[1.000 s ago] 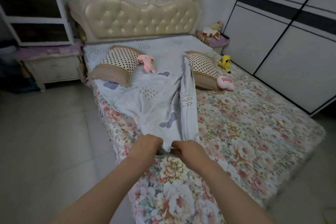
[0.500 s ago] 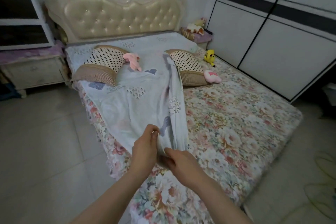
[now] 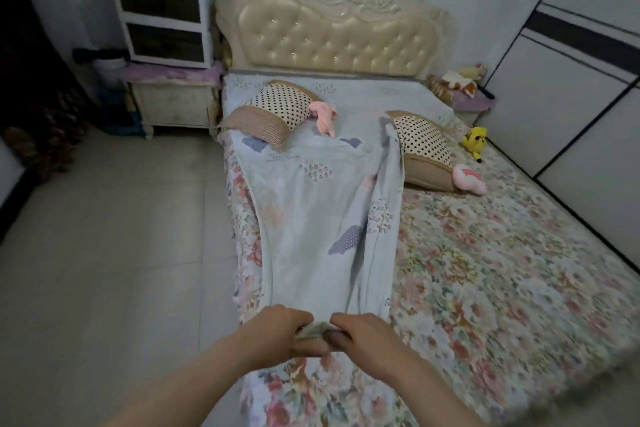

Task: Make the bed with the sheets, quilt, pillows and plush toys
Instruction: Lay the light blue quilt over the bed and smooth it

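Observation:
A pale blue sheet [image 3: 311, 218] with small prints lies stretched down the left half of the floral mattress [image 3: 485, 270]. My left hand [image 3: 280, 329] and my right hand [image 3: 363, 333] grip its bunched near edge side by side at the bed's left edge. Two polka-dot pillows [image 3: 277, 107] [image 3: 420, 142] lie on the sheet near the headboard. A pink plush [image 3: 323, 114] rests between them. Another pink plush [image 3: 467, 178] and a yellow plush [image 3: 475, 142] lie on the right side.
A cream tufted headboard [image 3: 332, 35] backs the bed. A nightstand [image 3: 173, 104] with a white cabinet [image 3: 159, 14] stands at the left, another with toys [image 3: 460, 80] at the right. White wardrobe doors [image 3: 571, 80] line the right. Tiled floor [image 3: 104, 253] spreads left.
The view has swung left and the bed looks farther away. Both hands still hold the sheet's edge, now pulled taut toward me and lower along the bed.

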Tool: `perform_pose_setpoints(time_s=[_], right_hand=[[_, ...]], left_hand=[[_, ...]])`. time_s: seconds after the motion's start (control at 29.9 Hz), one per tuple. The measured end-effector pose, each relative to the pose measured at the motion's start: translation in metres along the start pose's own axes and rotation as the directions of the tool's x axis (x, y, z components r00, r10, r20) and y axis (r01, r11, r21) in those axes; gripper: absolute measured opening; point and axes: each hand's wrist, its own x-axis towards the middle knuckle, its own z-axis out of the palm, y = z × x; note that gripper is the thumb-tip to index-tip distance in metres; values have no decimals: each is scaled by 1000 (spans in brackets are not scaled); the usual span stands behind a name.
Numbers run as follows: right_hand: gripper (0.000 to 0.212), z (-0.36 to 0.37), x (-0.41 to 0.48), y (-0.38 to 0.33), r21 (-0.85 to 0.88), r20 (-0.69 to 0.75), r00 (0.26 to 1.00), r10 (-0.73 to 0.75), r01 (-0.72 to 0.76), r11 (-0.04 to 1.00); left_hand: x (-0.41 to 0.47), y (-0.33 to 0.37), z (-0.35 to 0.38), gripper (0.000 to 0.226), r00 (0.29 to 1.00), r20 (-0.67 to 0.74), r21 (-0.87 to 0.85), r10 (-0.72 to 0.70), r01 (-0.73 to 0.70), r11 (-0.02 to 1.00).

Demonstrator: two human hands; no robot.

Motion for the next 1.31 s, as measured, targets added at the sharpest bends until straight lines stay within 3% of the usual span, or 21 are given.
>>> perform_pose_setpoints(time_s=[0.17, 0.33, 0.57, 0.74, 0.87, 1.07, 1.24, 1.31], right_hand=[[35, 39, 10, -4, 36, 190, 982, 7, -14, 999], [37, 102, 29, -5, 146, 312, 950, 0, -48, 988], [45, 181, 76, 52, 158, 544, 839, -28, -70, 985], [35, 254, 86, 105, 180, 679, 733, 47, -228, 957], [33, 296, 89, 129, 97, 751, 655, 76, -224, 970], [33, 318, 94, 150, 63, 792, 602, 102, -247, 967], [29, 339, 82, 167, -44, 814, 565, 133, -168, 985], [44, 351, 72, 168, -53, 834, 538, 127, -151, 987]], left_hand=[[-1, -16, 28, 52, 969, 247, 58, -31, 18, 998], [-1, -53, 62, 42, 889, 439, 30, -130, 131, 991], [27, -91, 168, 46, 831, 479, 13, -283, 316, 949], [61, -110, 255, 46, 792, 534, -28, -297, 367, 930], [85, -116, 304, 43, 748, 602, 1, -280, 350, 937], [108, -120, 326, 38, 730, 626, 0, -274, 352, 936], [106, -113, 356, 40, 781, 582, 22, -226, 262, 965], [98, -110, 370, 45, 774, 597, 20, -211, 248, 969]])
